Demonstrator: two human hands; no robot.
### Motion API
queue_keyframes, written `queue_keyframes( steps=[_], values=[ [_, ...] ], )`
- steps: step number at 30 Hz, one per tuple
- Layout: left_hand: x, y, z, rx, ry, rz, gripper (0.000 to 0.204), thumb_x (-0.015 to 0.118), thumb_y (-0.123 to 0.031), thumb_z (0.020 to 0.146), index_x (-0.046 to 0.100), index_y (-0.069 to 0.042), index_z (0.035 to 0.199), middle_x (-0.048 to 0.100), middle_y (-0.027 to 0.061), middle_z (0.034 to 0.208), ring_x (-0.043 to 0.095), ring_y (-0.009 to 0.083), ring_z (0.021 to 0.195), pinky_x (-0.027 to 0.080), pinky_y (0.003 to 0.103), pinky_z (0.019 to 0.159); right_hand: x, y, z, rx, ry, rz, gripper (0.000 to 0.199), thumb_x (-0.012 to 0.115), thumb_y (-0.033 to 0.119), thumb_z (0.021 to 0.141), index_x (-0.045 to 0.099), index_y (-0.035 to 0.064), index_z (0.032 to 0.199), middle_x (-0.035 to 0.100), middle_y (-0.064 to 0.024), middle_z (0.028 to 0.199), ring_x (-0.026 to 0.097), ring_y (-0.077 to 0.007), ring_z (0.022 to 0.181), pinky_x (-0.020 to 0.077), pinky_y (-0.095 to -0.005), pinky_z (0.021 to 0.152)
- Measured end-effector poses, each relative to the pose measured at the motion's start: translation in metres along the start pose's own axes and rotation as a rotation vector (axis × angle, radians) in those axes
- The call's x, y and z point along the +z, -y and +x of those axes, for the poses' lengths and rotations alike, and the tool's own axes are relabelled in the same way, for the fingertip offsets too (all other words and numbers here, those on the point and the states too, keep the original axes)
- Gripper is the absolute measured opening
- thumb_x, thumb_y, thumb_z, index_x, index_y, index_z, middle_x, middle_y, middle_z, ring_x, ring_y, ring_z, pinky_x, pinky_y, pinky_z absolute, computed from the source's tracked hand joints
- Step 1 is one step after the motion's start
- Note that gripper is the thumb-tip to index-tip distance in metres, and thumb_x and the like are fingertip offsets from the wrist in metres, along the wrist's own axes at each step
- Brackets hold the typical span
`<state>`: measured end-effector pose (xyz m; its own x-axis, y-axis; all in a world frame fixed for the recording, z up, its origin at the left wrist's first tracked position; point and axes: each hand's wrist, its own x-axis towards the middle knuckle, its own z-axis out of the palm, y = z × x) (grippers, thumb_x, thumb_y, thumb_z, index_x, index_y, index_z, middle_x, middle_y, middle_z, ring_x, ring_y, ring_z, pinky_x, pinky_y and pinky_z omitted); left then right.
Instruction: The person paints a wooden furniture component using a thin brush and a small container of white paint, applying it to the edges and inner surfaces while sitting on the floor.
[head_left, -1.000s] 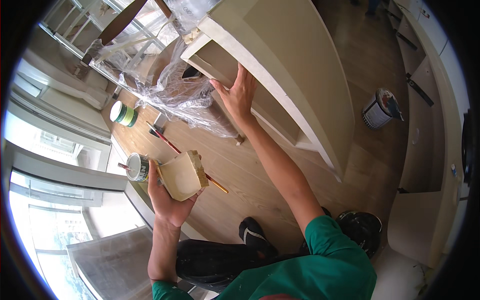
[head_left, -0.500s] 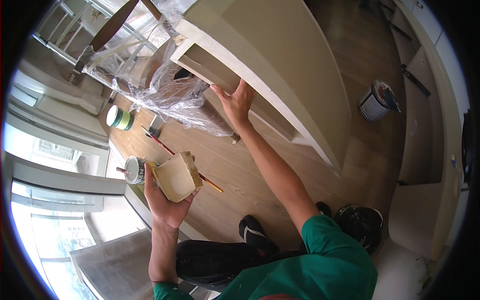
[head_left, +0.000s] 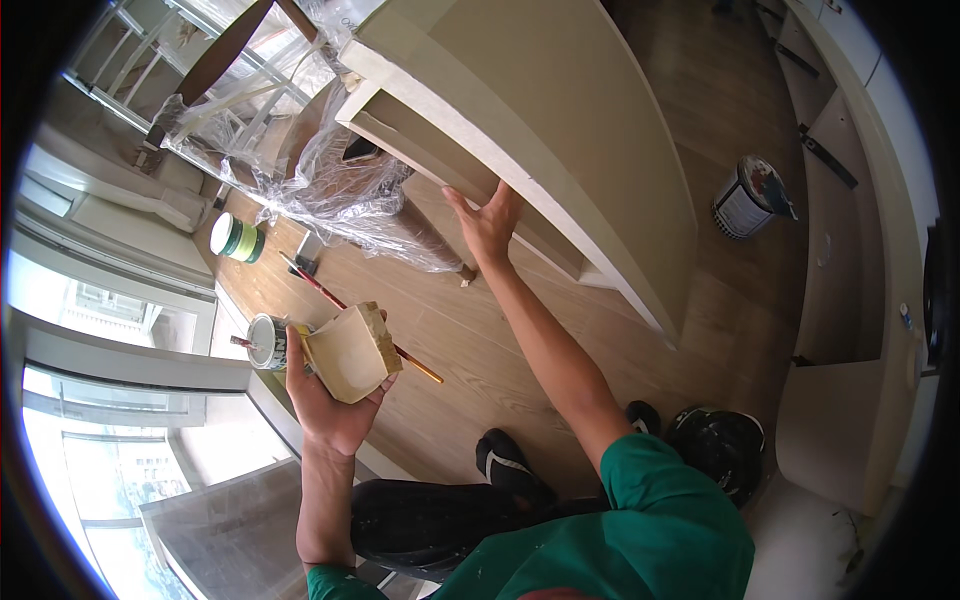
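Note:
My left hand holds a cream, square-sided open container with a torn, crusted rim and pale residue inside. Behind it passes a long thin brush, dark red toward one end and yellow toward the other; whether my fingers hold it I cannot tell. My right arm reaches to a beige cabinet-like piece with a long recess along its edge. My right hand rests at that recess, thumb spread away from the fingers. Its fingertips are partly hidden against the inner side.
A paint can stands by the window beside my left hand, with a green-and-white tub farther off. Plastic-wrapped furniture stands ahead. Another paint bucket sits beyond the beige piece, and a black helmet-like object lies near my feet.
My right hand has slid along the recess toward me and slightly right. My left hand keeps the container in nearly the same place. The view has shifted slightly.

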<state>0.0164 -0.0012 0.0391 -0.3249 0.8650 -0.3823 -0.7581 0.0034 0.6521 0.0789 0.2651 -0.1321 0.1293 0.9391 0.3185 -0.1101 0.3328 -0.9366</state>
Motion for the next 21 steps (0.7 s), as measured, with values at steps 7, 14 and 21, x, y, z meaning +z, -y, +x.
queue_keyframes(
  steps=[7, 14, 21],
  values=[
    [0.001, 0.001, 0.000, 0.000, 0.021, 0.003, 0.087, 0.035, -0.073, 0.101, 0.046, -0.001, 0.150, 0.058, 0.0187, 0.144, 0.061, 0.0294, 0.125, 0.053, 0.046, 0.097, -0.011, -0.018, -0.006, -0.030, -0.053, -0.098, 0.100, 0.089, 0.045, 0.078, 0.039, -0.0016, 0.151, 0.046, -0.0284, 0.148, 0.043, -0.0474, 0.136, 0.0342, -0.0572, 0.113],
    [-0.001, 0.002, 0.000, -0.003, 0.026, -0.015, 0.087, 0.035, -0.073, 0.101, 0.047, -0.001, 0.149, 0.058, 0.0190, 0.144, 0.061, 0.0297, 0.124, 0.053, 0.046, 0.096, -0.022, -0.036, -0.016, -0.063, -0.057, -0.141, 0.094, 0.086, 0.041, 0.084, 0.039, -0.0019, 0.152, 0.046, -0.0276, 0.149, 0.043, -0.0461, 0.136, 0.0342, -0.0552, 0.114],
    [0.007, -0.001, 0.001, -0.006, 0.007, -0.010, 0.087, 0.037, -0.073, 0.101, 0.048, -0.001, 0.148, 0.059, 0.0177, 0.142, 0.062, 0.0304, 0.123, 0.053, 0.047, 0.097, -0.053, -0.099, -0.054, -0.058, -0.216, -0.330, 0.054, 0.066, 0.014, 0.099, 0.044, 0.0017, 0.147, 0.052, -0.0221, 0.142, 0.050, -0.0379, 0.130, 0.0421, -0.0491, 0.106]
  ],
)
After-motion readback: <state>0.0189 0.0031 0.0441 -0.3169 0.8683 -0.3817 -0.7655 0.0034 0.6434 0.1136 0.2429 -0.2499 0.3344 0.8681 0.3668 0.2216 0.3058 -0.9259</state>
